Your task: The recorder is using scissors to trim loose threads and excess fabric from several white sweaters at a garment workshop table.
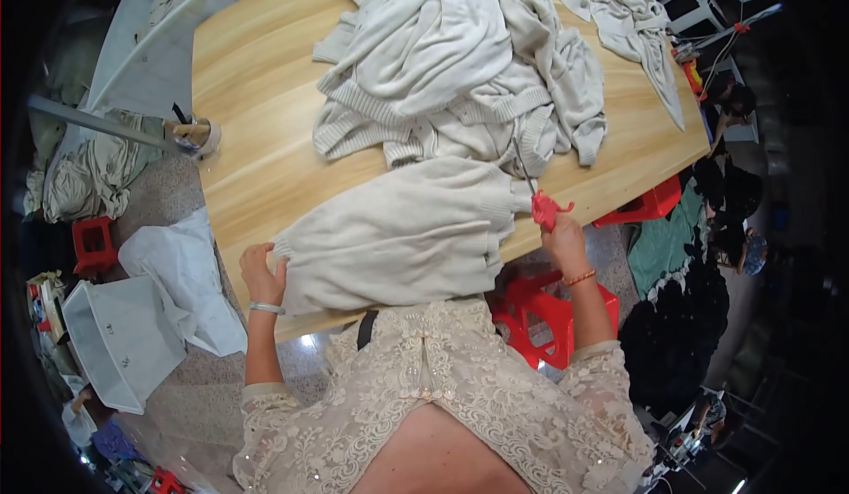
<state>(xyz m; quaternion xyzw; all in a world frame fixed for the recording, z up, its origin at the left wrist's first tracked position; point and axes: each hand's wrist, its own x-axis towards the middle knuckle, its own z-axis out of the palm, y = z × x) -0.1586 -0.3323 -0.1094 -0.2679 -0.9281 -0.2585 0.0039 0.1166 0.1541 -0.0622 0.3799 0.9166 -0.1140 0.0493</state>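
A light grey knitted sweater (398, 233) lies folded in front of me at the table's near edge, its ribbed bands toward the right. My left hand (263, 279) holds its left end, fingers bent at the edge and thumb against the knit. At the right end, my right hand (566, 239) is closed around the red handles of scissors (546, 210). Their thin metal blades point away from me, over the ribbed edge. Fingers partly hide the handles. Beyond the sweater, a heap of similar grey knitwear (442, 52) covers the middle of the table.
The wood-patterned table (252, 78) has another grey garment (619, 16) at its far right. A cup with tools (196, 137) is at the left edge. Red stools (548, 313) stand below the near right edge. A white bin (124, 344) and white cloth (190, 273) are at the left.
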